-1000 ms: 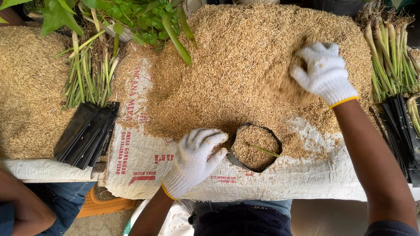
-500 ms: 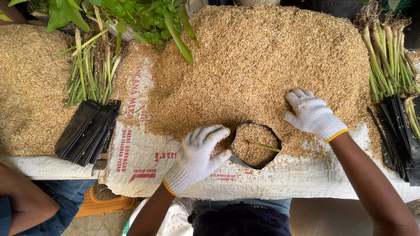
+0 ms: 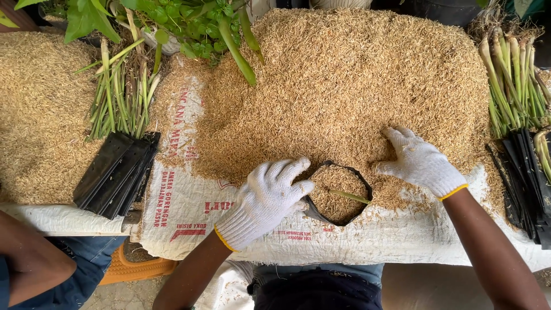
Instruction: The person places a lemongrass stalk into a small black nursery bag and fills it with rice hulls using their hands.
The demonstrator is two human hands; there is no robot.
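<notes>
— What covers the worktop's near edge?

— A white woven sack [image 3: 183,212] laid flat, red print along its left side, under a heap of dry golden husks [image 3: 321,86].

— And the pot?

— A small black plastic grow bag [image 3: 340,192] at the near edge, mouth up, filled with husks; 1 green stem [image 3: 349,196] lies slanted across it.

— The hands?

— Both in white knit gloves. The left hand [image 3: 267,198], fingers spread, touches the bag's left rim; the right hand [image 3: 419,161], open, rests on husks just beside its right.
</notes>
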